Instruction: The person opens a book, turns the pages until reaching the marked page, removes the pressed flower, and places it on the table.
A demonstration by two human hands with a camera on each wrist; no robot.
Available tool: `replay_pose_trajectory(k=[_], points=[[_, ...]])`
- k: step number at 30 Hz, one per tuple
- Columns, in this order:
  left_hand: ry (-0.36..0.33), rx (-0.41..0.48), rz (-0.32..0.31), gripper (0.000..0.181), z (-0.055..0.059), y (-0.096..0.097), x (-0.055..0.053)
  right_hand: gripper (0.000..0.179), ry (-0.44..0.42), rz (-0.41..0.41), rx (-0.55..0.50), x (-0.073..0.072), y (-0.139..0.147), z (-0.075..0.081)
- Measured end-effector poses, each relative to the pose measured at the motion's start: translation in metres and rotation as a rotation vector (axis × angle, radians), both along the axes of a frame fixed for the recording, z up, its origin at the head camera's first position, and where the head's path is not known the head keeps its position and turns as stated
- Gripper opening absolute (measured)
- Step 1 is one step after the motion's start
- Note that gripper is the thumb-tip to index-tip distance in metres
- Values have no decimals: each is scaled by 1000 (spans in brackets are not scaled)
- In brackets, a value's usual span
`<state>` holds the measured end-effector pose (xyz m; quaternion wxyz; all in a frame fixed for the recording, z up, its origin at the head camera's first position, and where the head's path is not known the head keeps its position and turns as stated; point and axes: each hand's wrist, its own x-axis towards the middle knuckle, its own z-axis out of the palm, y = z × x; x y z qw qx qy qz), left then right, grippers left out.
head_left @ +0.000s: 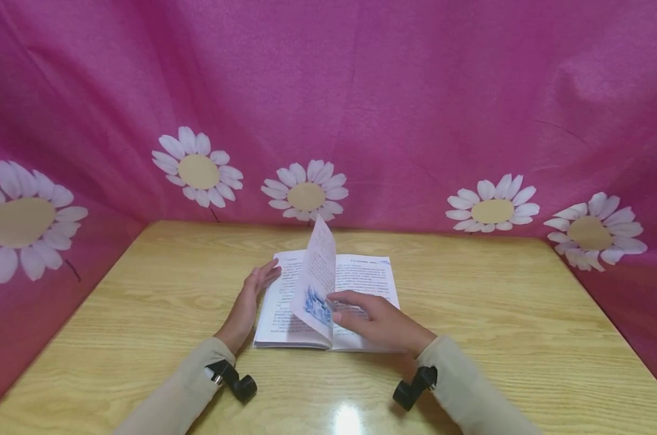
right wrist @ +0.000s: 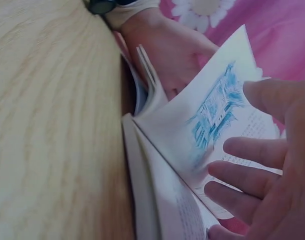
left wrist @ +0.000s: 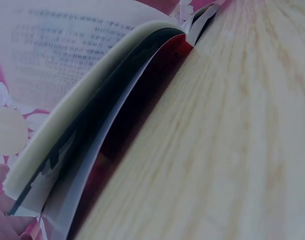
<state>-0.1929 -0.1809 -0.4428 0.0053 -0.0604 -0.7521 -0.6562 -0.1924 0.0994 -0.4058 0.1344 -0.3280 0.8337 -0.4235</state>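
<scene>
An open book [head_left: 368,275] with printed text lies on the table. One leaf [head_left: 319,260] stands up from its middle, leaning left, with a blue drawing [head_left: 317,305] of buildings near its bottom. My right hand [head_left: 380,323] is over the right-hand page, fingers extended towards the raised leaf. In the right wrist view, the spread fingers [right wrist: 247,177] overlap the leaf's illustrated side. My left hand [head_left: 247,305] rests along the left edge of the book, its fingers fairly straight at the upper left. The left wrist view shows the dark and red cover layers [left wrist: 142,100] under the pages.
The wooden table [head_left: 497,290] stretches out on both sides of the book. A pink cloth [head_left: 394,121] with large white daisies hangs behind and at the sides. Small black devices [head_left: 244,386] are strapped to both beige sleeves [head_left: 171,386]. Light glares off the table's near part.
</scene>
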Motion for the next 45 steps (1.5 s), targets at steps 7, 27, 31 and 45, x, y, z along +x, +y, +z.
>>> replay_pose_trajectory(k=[7, 27, 31, 45], points=[[-1, 37, 8, 65, 0, 1, -1, 53, 53, 68, 60, 6, -5, -5], [34, -114, 32, 53, 3, 2, -1, 67, 138, 186, 287, 19, -15, -7], [109, -225, -2, 50, -1, 2, -2, 71, 169, 202, 304, 20, -16, -10], [261, -744, -172, 74, -7, 3, -1, 74, 216, 213, 311, 23, -21, -12]])
